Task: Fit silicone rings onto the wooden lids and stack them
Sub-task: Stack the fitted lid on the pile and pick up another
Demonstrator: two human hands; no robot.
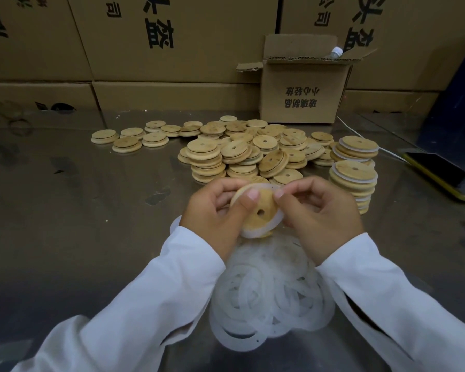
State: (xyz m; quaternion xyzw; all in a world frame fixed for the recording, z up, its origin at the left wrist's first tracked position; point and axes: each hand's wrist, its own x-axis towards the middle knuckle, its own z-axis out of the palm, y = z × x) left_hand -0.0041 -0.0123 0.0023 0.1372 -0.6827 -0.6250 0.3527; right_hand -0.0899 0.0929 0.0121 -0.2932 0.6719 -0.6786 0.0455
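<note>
The wooden lid (258,210) being worked on is held tilted above the near middle of the steel table (78,197), its small centre hole facing the camera. A white silicone ring (261,232) sits round its lower and right edge, but at the top it stands off the rim, so this fitting looks only partly done. The left hand (212,213) grips the lid, thumb pressed on its face and fingers curled behind. The right hand (317,213) pinches the ring at the upper rim between thumb and fingertips, apparently stretching it over the edge.

Directly below the hands lies a pile of loose rings (269,291), many of them unused. To the right stand two stacks of ringed lids (353,181), white bands showing between the wooden discs; these are the finished share, and the nearer stack is the taller. Beyond the hands a much larger heap of bare lids (242,149) spreads across the table, with a few more scattered lids (129,138) to the left. By this count the job is in its early part: most lids await rings.

Behind stands an open cardboard box (304,89) against a wall of large cartons (172,36).
</note>
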